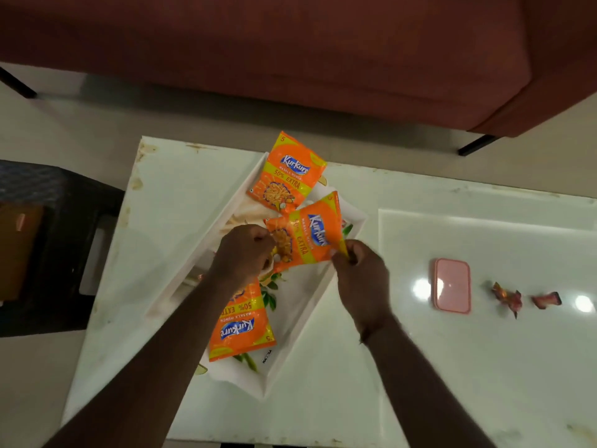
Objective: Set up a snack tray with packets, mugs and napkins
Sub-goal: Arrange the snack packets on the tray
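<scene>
A white rectangular tray (292, 342) with a floral print lies diagonally on the white table (452, 367). Three orange snack packets are in view. One packet (286, 174) leans over the tray's far end. Another packet (240, 324) lies in the near part of the tray, partly under my left forearm. I hold the middle packet (305, 236) above the tray's centre with both hands. My left hand (242, 253) pinches its left edge. At its lower right corner, my right hand (360, 271) pinches it. White napkin material shows under the packets. No mugs are visible.
A pink lidded box (452, 285) and two crumpled reddish wrappers (508, 297) (547, 300) lie on the table to the right. A maroon sofa (290, 53) runs along the far side. A dark stool (48, 240) stands left of the table.
</scene>
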`<state>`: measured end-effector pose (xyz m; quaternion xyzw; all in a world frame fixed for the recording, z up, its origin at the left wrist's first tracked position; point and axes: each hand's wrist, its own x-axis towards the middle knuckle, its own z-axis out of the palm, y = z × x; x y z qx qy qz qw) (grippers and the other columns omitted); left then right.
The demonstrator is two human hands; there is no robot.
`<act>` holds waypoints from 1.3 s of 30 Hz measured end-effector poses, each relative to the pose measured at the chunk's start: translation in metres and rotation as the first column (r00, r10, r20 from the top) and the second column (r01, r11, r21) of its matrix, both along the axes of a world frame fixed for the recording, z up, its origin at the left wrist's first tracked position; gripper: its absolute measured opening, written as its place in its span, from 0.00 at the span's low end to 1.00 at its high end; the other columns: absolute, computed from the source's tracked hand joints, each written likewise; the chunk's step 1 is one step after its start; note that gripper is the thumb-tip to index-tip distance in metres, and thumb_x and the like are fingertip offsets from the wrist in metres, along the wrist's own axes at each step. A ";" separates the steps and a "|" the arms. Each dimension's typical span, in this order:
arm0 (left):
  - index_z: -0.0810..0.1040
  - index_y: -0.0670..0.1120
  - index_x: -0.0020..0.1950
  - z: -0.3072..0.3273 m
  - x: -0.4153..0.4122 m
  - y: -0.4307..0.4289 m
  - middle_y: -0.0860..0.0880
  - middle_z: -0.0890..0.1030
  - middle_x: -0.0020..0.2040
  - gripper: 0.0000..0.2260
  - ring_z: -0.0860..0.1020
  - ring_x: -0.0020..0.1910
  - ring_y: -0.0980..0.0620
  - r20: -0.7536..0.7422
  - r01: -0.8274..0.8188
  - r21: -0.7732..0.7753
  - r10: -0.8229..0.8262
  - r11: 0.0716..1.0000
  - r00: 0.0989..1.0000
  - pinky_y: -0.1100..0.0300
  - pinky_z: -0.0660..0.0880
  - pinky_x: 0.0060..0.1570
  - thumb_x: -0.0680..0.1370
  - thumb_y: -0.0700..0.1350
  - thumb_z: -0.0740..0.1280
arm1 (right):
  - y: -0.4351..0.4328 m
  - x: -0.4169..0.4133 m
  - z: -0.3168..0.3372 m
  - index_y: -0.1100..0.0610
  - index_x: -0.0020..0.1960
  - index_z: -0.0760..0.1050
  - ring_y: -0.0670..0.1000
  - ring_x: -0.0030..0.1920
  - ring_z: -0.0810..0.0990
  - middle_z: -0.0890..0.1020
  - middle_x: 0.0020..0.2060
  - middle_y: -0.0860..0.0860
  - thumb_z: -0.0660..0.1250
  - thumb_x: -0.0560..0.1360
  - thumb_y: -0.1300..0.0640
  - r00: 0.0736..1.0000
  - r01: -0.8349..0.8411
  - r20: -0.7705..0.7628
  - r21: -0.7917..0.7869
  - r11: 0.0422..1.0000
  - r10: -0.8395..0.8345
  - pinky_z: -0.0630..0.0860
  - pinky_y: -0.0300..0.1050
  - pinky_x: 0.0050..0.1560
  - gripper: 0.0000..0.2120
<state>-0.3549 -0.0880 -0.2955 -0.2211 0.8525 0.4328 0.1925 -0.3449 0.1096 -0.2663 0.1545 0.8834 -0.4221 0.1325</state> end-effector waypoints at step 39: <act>0.81 0.51 0.55 0.015 0.105 -0.070 0.54 0.83 0.52 0.07 0.78 0.49 0.58 -0.142 -0.065 -0.227 0.033 0.972 0.989 0.64 0.73 0.50 0.79 0.46 0.66 | -0.042 0.131 0.006 0.56 0.47 0.84 0.49 0.37 0.85 0.87 0.37 0.51 0.73 0.73 0.55 0.749 0.512 0.604 -0.269 0.816 -0.272 0.75 0.42 0.35 0.05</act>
